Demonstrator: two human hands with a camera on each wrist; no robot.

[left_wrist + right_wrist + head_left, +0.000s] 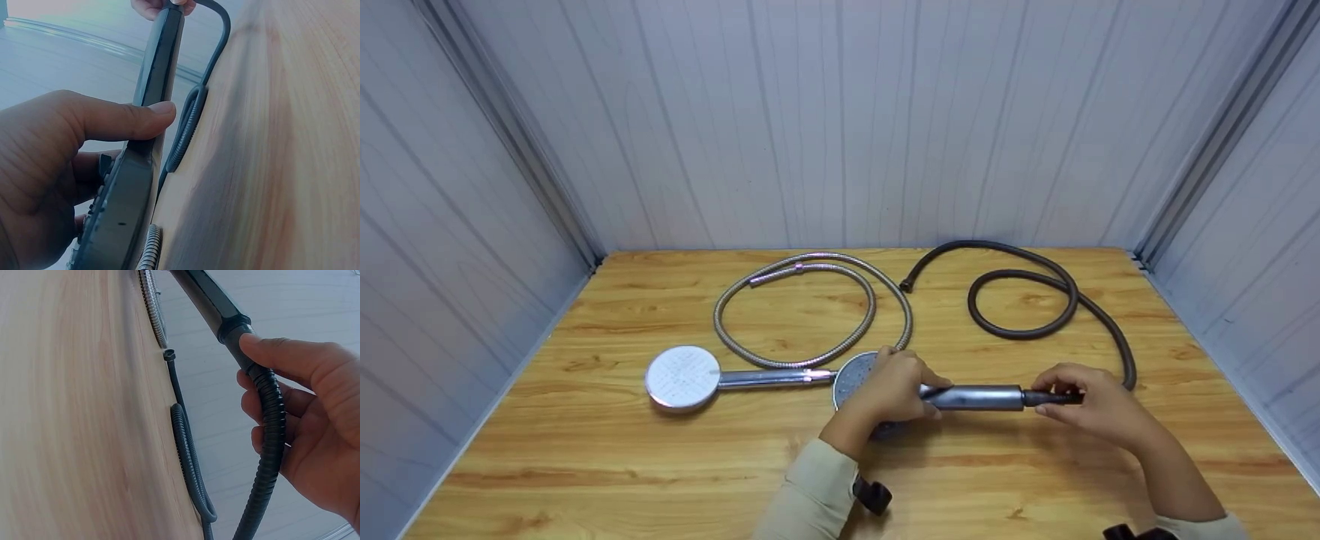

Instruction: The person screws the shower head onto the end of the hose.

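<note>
A dark grey handheld shower head (979,397) lies sideways in my left hand (894,386), which grips it where handle meets spray face. In the left wrist view the thumb presses across the handle (160,62), with the other fingers behind the head. At the handle's end, my right hand (1091,401) pinches the connector (239,343) of a black shower hose (270,422) between thumb and fingers. Connector and handle end meet; whether they are threaded together I cannot tell. From there the hose loops over the table to a loose end nut (907,286).
A chrome shower head (682,377) lies face up at the left on the wooden table (607,450), its handle pointing right. Behind it a silver metal hose (720,315) is coiled. Pale panel walls (840,127) enclose the table at the back and both sides.
</note>
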